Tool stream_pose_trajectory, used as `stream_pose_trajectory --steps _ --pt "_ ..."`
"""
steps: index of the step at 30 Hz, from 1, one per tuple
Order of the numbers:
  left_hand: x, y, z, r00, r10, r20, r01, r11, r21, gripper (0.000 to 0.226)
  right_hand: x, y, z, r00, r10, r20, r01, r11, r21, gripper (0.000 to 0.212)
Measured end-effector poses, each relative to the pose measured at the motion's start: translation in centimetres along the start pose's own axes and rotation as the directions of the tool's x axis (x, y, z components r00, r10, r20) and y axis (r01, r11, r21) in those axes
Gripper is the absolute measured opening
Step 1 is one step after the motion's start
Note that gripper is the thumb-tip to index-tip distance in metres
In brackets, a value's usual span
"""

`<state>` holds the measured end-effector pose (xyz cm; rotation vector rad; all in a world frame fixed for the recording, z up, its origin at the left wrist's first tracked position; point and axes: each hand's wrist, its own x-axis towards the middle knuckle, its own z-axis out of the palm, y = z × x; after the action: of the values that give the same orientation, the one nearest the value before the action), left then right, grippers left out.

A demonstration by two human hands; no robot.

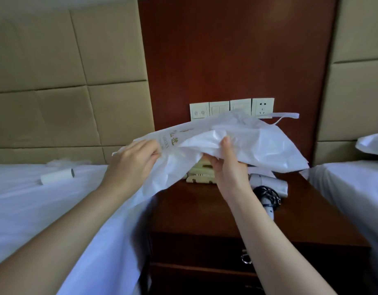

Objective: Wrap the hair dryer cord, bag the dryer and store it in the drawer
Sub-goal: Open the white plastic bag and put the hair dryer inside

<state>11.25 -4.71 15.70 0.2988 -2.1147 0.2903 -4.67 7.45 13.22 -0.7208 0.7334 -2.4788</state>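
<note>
While both hands (183, 162) grip the white bag (247, 143), it half-hides the telephone (202, 176) and dryer (269, 185).

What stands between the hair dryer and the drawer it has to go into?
The hair dryer lies on the nightstand, cord wrapped, not yet bagged. Both the left hand and right hand hold the white bag above it. The drawer below appears shut, so it needs opening.

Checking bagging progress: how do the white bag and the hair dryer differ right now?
The white bag is held in the air by the left hand and right hand; the hair dryer lies untouched on the nightstand. The bag is limp and crumpled, the dryer rigid, its dark cord wrapped. Both are white.
</note>
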Motion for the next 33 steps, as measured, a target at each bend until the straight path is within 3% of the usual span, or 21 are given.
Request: stream_pose_trajectory --steps 4,7,10,12,15,17,19,23,26,28,30,33 --pt "2.7 -1.4 0.7 0.961 0.179 -0.209 -0.155 0.980 0.125 0.024 1.6 -1.4 2.7 0.993 -0.075 0.087 0.063 0.989 0.132 0.029" --pt "2.9 -1.9 2.1 0.944 0.194 -0.267 -0.135 0.965 0.225 0.016 3.1 -0.6 2.4 0.996 -0.036 0.087 0.024 0.989 0.144 0.035" --pt "0.7 -3.2 5.1 0.981 0.127 -0.147 -0.088 0.965 0.246 0.021 3.9 2.3 -0.1 0.997 0.082 0.010 -0.082 0.996 0.046 0.034" --pt "-1.2 -3.8 6.9 0.998 0.046 0.048 -0.057 0.958 0.280 0.029 3.7 4.6 -2.3 0.974 0.224 -0.044 -0.226 0.973 -0.050 0.037" --pt "-3.5 -4.1 9.2 0.945 -0.135 0.298 0.007 0.920 0.392 0.044 2.6 6.7 -4.8 0.882 0.465 -0.081 -0.469 0.845 -0.255 0.040" --pt "-4.6 -4.0 10.6 0.918 -0.216 0.332 0.071 0.914 0.399 0.047 2.2 6.8 -5.9 0.828 0.541 -0.144 -0.556 0.764 -0.327 0.042" --pt "-5.3 -4.0 11.8 0.914 -0.245 0.322 0.112 0.919 0.378 0.047 2.3 6.1 -7.2 0.832 0.515 -0.207 -0.555 0.771 -0.312 0.039" --pt "-6.0 -4.1 12.9 0.880 -0.335 0.336 0.178 0.890 0.421 0.035 2.9 3.2 -9.6 0.875 0.337 -0.349 -0.416 0.890 -0.185 0.034" --pt "-6.3 -3.9 12.9 0.811 -0.453 0.370 0.272 0.852 0.447 0.017 2.9 1.4 -10.7 0.914 0.189 -0.359 -0.280 0.934 -0.221 0.056" --pt "-6.6 -3.4 12.8 0.785 -0.494 0.375 0.342 0.849 0.403 0.014 2.5 0.6 -11.0 0.927 0.145 -0.345 -0.264 0.908 -0.326 0.059" --pt "-6.8 -2.5 12.7 0.757 -0.523 0.392 0.442 0.851 0.283 0.012 1.9 0.1 -11.0 0.941 0.160 -0.297 -0.294 0.822 -0.488 0.034" --pt "-6.7 -0.2 12.4 0.723 -0.491 0.486 0.489 0.861 0.142 0.030 0.3 -0.1 -11.4 0.961 0.112 -0.254 -0.259 0.690 -0.676 0.007"
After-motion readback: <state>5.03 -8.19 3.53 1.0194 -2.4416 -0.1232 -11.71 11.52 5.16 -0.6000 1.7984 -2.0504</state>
